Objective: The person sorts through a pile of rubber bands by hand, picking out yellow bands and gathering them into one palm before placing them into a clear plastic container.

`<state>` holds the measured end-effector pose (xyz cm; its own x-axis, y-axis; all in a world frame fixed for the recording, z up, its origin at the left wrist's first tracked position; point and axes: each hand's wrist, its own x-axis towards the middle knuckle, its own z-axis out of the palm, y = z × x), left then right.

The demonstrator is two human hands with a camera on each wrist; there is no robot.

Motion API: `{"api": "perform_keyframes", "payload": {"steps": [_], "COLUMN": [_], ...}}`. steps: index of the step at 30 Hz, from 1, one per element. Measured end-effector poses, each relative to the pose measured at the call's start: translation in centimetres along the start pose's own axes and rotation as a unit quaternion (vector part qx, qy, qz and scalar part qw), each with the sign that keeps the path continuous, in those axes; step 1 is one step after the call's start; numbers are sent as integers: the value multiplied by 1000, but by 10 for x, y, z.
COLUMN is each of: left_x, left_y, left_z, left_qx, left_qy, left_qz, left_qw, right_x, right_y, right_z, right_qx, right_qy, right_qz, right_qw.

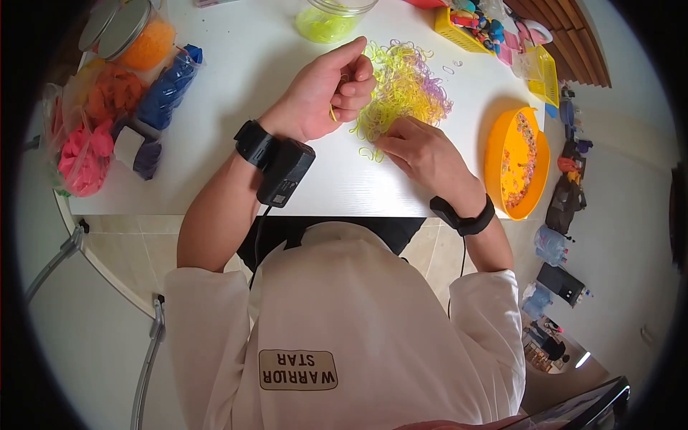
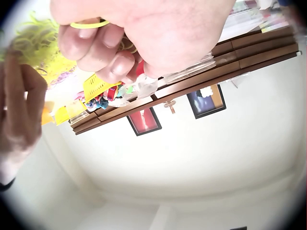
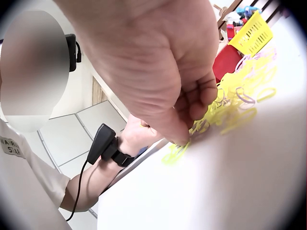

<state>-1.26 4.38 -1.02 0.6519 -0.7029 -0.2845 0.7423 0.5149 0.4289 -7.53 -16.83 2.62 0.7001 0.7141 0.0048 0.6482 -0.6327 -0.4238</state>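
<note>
A loose pile of small rubber bands (image 1: pixel 405 86), yellow-green, yellow and purple, lies on the white table. Left of it, the left hand (image 1: pixel 322 93) is raised with its fingers curled in. In the left wrist view, a few thin bands show inside the curled fingers of the left hand (image 2: pixel 139 33), and a yellow band (image 2: pixel 89 24) crosses near the palm. At the pile's near edge, the right hand (image 1: pixel 430 154) has thumb and index together. The right wrist view shows the right hand (image 3: pixel 158 67) pinching at yellow-green bands (image 3: pixel 176 154); its fingertips partly hide them.
An orange tray (image 1: pixel 494 161) with small beads stands at the right. Yellow baskets (image 1: pixel 459 32) are at the back right, a jar of green bands (image 1: pixel 326 25) at the back. Bagged coloured bands (image 1: pixel 86 154) and a jar of orange ones (image 1: pixel 147 46) stand at the left.
</note>
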Motion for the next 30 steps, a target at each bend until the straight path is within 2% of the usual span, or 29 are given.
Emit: {"api": "perform_keyframes", "payload": {"steps": [10,19,28,30], "left_x": [0,0,3,4], "left_y": [-2,-2,-7,-11], "left_z": [1,0,-2,-2], "left_qx": [9,8,19,41], "left_qy": [1,3,-8,-15], "left_qz": [6,-4,-12,-12], "left_qw": [1000,1000,1000,999], "right_x": [-4,-11,-15,-16], "right_y": [3,4,11,12], "right_z": [-21,-33,-33,-31], "right_qx": [92,186,218,295], "right_qy": [9,31,90,111], "right_qz": [45,145,179,202], "right_qw": [995,971,955,928]}}
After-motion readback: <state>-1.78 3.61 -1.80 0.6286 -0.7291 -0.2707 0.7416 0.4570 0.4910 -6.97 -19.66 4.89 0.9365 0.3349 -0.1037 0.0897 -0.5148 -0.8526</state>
